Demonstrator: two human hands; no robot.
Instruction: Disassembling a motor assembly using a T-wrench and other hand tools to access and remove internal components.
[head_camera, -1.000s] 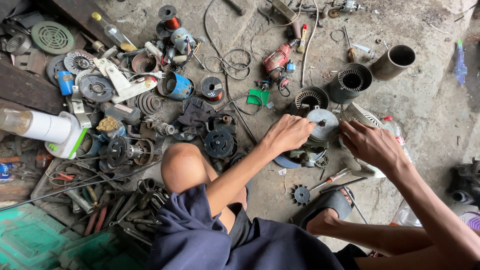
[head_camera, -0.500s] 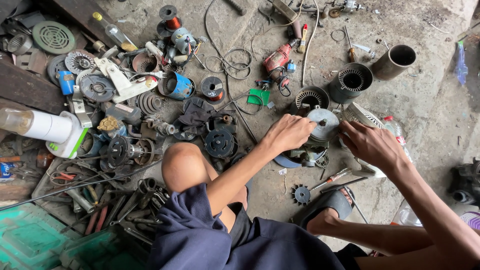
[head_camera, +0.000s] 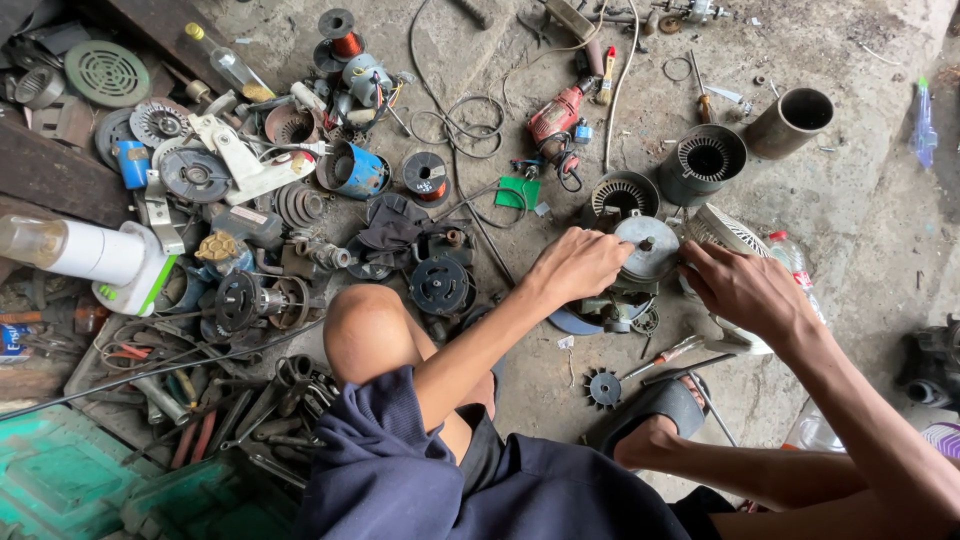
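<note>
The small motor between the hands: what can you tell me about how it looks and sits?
The small motor sits on the concrete floor, its round grey metal end cap facing up with a short shaft stub at the centre. Its dirty greenish body is partly hidden below. The left hand grips its left side; the right hand touches its right edge. A black finned ring lies just behind it.

Both my hands on a small motor, amid scattered parts on the concrete floor.
My left hand (head_camera: 580, 265) grips the motor's (head_camera: 628, 285) near side; my right hand (head_camera: 745, 290) touches its round grey cap (head_camera: 647, 247). A black toothed wheel (head_camera: 603, 388) lies near my sandal (head_camera: 660, 405).
</note>
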